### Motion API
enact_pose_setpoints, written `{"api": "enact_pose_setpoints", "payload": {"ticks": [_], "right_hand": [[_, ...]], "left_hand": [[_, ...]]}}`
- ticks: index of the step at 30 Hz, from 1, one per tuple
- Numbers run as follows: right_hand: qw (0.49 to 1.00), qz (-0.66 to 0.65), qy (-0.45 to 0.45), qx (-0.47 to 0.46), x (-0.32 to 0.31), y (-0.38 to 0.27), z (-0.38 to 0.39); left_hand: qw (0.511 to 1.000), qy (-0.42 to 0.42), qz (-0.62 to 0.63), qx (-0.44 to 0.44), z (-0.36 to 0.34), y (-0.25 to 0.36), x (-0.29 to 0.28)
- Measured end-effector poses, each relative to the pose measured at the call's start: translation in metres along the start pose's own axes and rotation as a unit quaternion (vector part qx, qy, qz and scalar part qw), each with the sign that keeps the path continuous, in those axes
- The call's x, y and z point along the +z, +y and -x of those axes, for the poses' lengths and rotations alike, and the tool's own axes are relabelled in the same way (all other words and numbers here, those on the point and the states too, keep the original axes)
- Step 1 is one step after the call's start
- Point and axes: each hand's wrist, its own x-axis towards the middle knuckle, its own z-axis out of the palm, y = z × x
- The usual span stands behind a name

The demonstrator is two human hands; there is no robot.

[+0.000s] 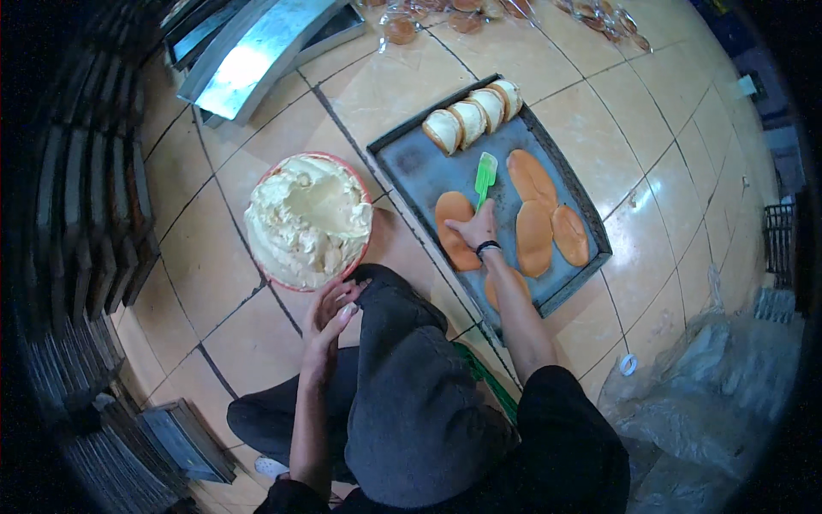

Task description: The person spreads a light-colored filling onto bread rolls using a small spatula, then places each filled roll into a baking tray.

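My right hand [475,225] grips a green silicone spatula [485,176], its thumb and fingers over or touching a flat oval cake piece [455,253] on a dark metal tray [582,267]. More oval pieces [535,240] lie on the tray's right and lower parts. Along its top edge stands a row of several cream-filled folded cakes [465,120]. My left hand [334,313] is beside my raised knee, just below a red-rimmed bowl heaped with pale cream [300,214]; its fingers are loosely curved and apart, with a white smear at the thumb tip.
Stacked dark trays [94,214] line the left side. Metal pans [257,60] and bagged round items [428,17] sit at the top. Clear plastic sheeting [676,411] lies at lower right on the tiled floor [214,317]. My crossed legs [411,394] fill the lower middle.
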Motion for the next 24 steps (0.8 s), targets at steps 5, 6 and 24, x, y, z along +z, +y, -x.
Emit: {"api": "enact_pose_setpoints", "payload": {"ticks": [5, 6, 24], "right_hand": [[0.980, -0.058, 0.025, -0.189, -0.034, -0.024, 0.031], [0.960, -0.104, -0.039, -0.258, -0.053, -0.058, 0.058], [0.842, -0.342, -0.283, -0.305, -0.094, -0.249, 0.207]], "left_hand": [[0.987, -0.018, 0.147, -0.065, -0.016, 0.022, 0.016], [0.942, -0.043, 0.272, -0.193, -0.022, 0.027, 0.014], [0.987, -0.094, 0.089, 0.097, 0.045, 0.167, -0.010]]}}
